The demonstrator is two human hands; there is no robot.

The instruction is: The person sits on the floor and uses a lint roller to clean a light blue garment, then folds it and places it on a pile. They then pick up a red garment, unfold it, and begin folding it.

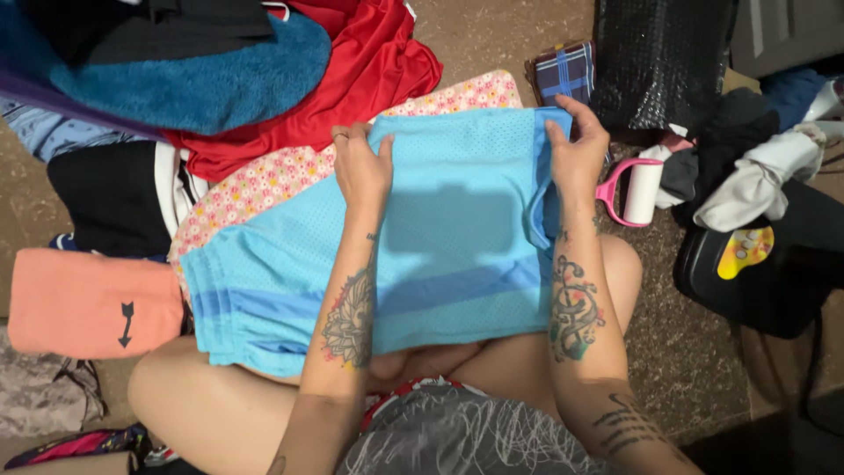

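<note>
Leftmost, at nine o'clock, a folded salmon garment (88, 303) on the floor (694, 369), untouched. Next, light blue mesh shorts (440, 237) spread across the lap at centre, lying over a floral pink cloth (264, 180). Left hand (360, 171) pinching the upper edge of the shorts toward eleven o'clock, grip narrow and closed on fabric. Right hand (576, 145) pinching the upper right corner toward one o'clock, grip likewise closed on the mesh. Best handled, by judgement, with both edges kept level and taut, seams aligned, creases smoothed flat before any fold. Farther right, at two o'clock, a pink lint roller (635, 189), just beside the right wrist.
</note>
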